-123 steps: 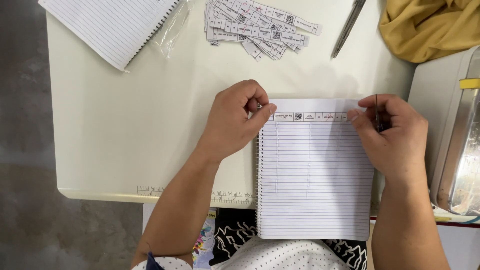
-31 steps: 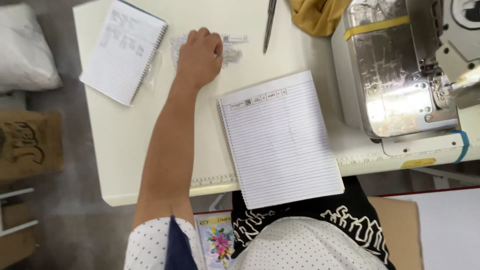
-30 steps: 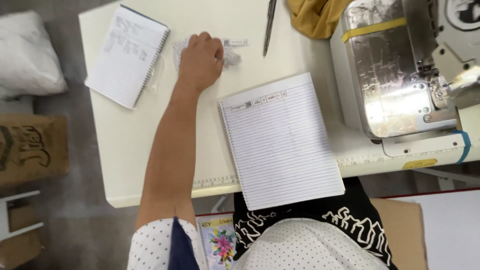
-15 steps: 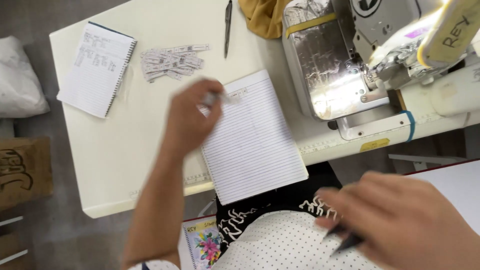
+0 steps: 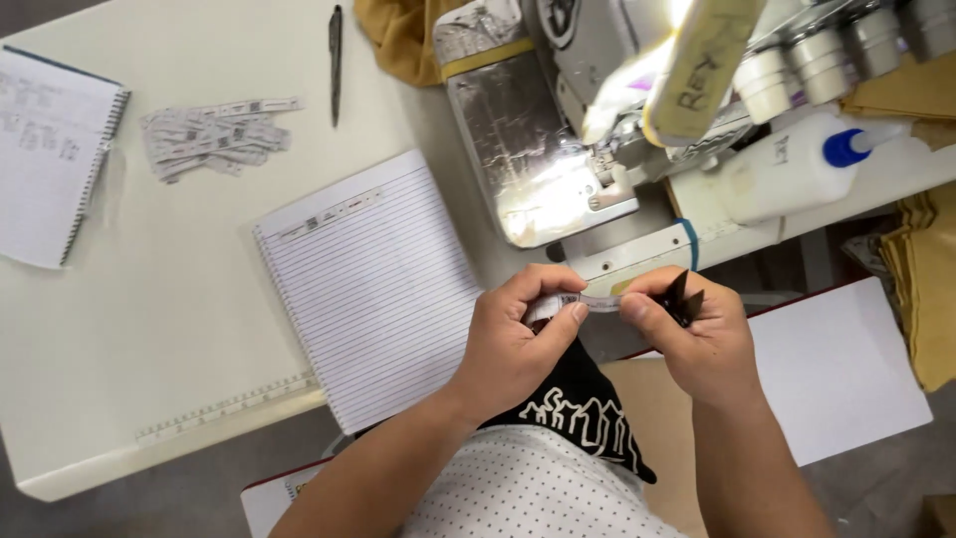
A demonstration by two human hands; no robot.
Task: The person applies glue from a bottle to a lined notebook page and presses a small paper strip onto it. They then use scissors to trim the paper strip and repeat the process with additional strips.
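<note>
White paper label strip (image 5: 595, 301) sits pinched between the left hand (image 5: 518, 344) and right hand (image 5: 697, 339), held off the surface (image 5: 149, 379) edge, below the sewing machine (image 5: 558, 130). The right hand also clamps small black snips (image 5: 685, 299). More label strips (image 5: 211, 134) lie piled near a lined notebook (image 5: 373, 284).

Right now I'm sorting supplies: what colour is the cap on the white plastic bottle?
Blue cap, head view.
</note>
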